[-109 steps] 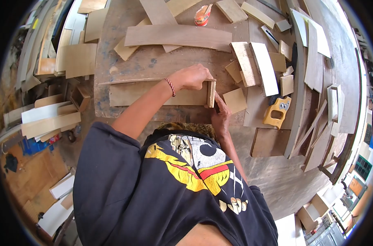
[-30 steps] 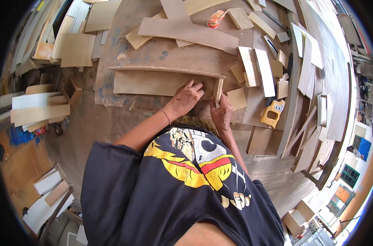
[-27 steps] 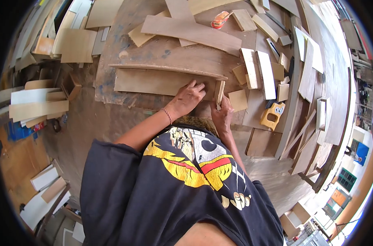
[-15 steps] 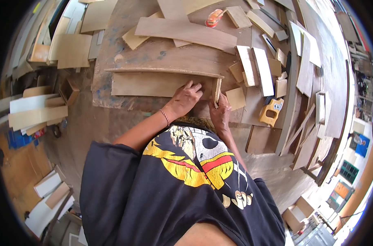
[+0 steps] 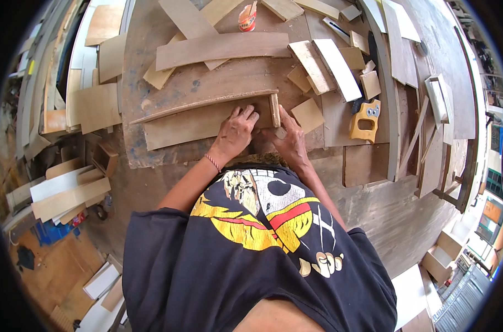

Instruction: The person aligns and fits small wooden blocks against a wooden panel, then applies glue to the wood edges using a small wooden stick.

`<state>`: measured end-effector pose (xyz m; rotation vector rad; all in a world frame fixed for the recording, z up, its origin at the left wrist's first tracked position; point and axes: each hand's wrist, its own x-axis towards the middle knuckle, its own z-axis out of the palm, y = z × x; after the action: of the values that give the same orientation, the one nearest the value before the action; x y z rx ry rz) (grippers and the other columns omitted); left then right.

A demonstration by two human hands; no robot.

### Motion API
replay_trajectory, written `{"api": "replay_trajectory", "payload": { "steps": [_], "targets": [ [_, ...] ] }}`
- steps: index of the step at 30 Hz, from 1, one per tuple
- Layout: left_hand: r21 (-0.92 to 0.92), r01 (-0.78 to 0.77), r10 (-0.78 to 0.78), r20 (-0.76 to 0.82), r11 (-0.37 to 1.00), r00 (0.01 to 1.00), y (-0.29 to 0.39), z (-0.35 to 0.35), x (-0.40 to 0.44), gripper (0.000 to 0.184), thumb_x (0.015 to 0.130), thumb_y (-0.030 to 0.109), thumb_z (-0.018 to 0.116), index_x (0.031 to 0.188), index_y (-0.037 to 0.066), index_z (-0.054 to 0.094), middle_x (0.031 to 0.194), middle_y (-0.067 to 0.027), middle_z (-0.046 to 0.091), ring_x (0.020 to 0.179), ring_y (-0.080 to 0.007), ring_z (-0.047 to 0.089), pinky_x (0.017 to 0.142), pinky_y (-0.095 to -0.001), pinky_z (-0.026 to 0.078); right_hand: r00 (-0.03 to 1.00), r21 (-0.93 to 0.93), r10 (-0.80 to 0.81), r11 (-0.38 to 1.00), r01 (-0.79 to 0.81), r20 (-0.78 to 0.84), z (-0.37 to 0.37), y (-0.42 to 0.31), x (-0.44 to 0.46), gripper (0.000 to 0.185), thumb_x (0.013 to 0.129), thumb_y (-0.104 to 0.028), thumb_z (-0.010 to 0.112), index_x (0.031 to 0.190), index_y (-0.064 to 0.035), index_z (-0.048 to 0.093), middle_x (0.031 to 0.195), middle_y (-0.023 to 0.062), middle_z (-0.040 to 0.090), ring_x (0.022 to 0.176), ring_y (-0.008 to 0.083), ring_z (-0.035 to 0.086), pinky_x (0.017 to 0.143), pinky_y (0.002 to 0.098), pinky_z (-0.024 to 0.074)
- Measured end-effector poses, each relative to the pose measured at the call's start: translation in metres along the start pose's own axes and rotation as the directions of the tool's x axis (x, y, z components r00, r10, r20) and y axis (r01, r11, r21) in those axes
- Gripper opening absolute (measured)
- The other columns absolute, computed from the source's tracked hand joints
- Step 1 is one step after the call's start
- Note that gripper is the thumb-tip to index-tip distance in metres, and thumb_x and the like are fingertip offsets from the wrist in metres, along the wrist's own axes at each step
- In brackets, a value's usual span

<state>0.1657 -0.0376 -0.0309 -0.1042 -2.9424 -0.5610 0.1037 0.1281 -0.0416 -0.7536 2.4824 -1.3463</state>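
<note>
Keeping end pc square to board prob. matters; R hand pinches it, L hand half-curled on board, hold unclear.

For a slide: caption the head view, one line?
Left hand on long board, right hand against short end piece, yellow-handled handsaw nearby.

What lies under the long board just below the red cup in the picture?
Beneath the long board run a brownish board and a paler board, sticking out on both sides. The parts directly under it are covered, so anything smaller there would be hidden.
</note>
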Motion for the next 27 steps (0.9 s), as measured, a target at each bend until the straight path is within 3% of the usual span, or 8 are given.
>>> {"api": "replay_trajectory", "payload": {
  "steps": [10,15,16,17,19,20,22,27],
  "targets": [
    [-0.001,0.061,-0.061,0.004,0.998,0.998,0.004,0.006,0.001,0.032,0.07,0.008,0.062,0.103,0.005,0.061,0.114,-0.0131,0.053,0.095,-0.0324,0.054,0.081,-0.0371,0.049,0.997,0.032,-0.066,0.997,0.068,-0.048,0.004,0.003,0.0,0.055,0.074,-0.007,0.066,0.125,0.0014,0.048,0.111,0.0245,0.058,0.1,0.0357,0.058,0.086,0.0383,0.0467],
    [-0.033,0.093,-0.092,0.04,0.995,0.995,0.005,0.005,0.001,0.036,0.072,0.015,0.067,0.106,0.006,0.061,0.116,-0.0112,0.052,0.1,-0.0319,0.054,0.088,-0.0379,0.046,0.966,-0.026,0.255,0.966,-0.256,-0.038,-0.011,-0.007,-0.002,0.039,0.078,-0.008,0.058,0.117,-0.0021,0.055,0.085,0.0216,0.064,0.076,0.0293,0.066,0.068,0.0365,0.0512],
    [-0.032,0.097,-0.096,0.046,0.995,0.994,0.005,0.005,0.001,0.037,0.072,0.018,0.067,0.107,0.007,0.061,0.116,-0.0104,0.052,0.101,-0.0312,0.053,0.089,-0.0376,0.045,0.961,-0.04,0.271,0.961,-0.273,-0.064,-0.012,-0.006,-0.003,0.032,0.08,-0.009,0.055,0.112,-0.0034,0.058,0.072,0.0169,0.064,0.066,0.0198,0.065,0.062,0.033,0.0512],
    [-0.032,0.099,-0.098,0.052,0.995,0.994,0.005,0.005,0.001,0.038,0.073,0.02,0.068,0.108,0.007,0.061,0.117,-0.0095,0.052,0.103,-0.0305,0.053,0.091,-0.0374,0.044,0.961,-0.042,0.27,0.961,-0.273,-0.061,-0.01,0.006,-0.006,0.032,0.08,-0.009,0.055,0.112,-0.0034,0.058,0.072,0.0169,0.064,0.066,0.0198,0.065,0.062,0.033,0.0512],
    [-0.04,0.094,-0.093,0.03,0.995,0.995,0.005,0.008,0.0,0.039,0.073,0.022,0.068,0.109,0.008,0.061,0.117,-0.0088,0.052,0.103,-0.0299,0.053,0.091,-0.0369,0.044,0.94,0.234,0.339,0.917,-0.322,-0.035,-0.002,0.032,-0.01,0.026,0.084,-0.01,0.054,0.108,0.0009,0.059,0.076,0.0124,0.065,0.07,0.0123,0.062,0.065,0.0286,0.0517],
    [-0.045,0.087,-0.086,0.008,0.995,0.996,0.004,0.009,0.0,0.041,0.073,0.023,0.069,0.111,0.009,0.06,0.118,-0.008,0.052,0.103,-0.0293,0.053,0.092,-0.0364,0.044,0.94,0.234,0.34,0.917,-0.323,-0.035,-0.001,0.034,-0.011,0.026,0.084,-0.01,0.054,0.108,0.0009,0.059,0.076,0.0124,0.065,0.07,0.0123,0.062,0.065,0.0286,0.0517],
    [-0.028,0.079,-0.079,0.001,0.996,0.997,0.004,0.01,-0.001,0.042,0.073,0.024,0.069,0.112,0.009,0.06,0.119,-0.0076,0.052,0.103,-0.0287,0.053,0.092,-0.0359,0.044,0.907,0.723,0.421,0.63,-0.283,-0.012,-0.001,0.023,-0.009,0.024,0.088,-0.01,0.053,0.104,0.0054,0.059,0.083,0.0075,0.064,0.076,0.009,0.059,0.069,0.0257,0.0524],
    [-0.003,0.051,-0.051,0.003,0.999,0.999,0.002,0.01,-0.001,0.044,0.073,0.024,0.069,0.113,0.01,0.06,0.12,-0.0064,0.052,0.103,-0.027,0.053,0.091,-0.0346,0.044,0.892,0.77,0.452,0.557,-0.31,0.031,-0.001,0.035,-0.009,0.023,0.09,-0.008,0.049,0.104,0.0083,0.057,0.092,0.0093,0.062,0.08,0.0134,0.061,0.074,0.0282,0.0539]
  ]
}}
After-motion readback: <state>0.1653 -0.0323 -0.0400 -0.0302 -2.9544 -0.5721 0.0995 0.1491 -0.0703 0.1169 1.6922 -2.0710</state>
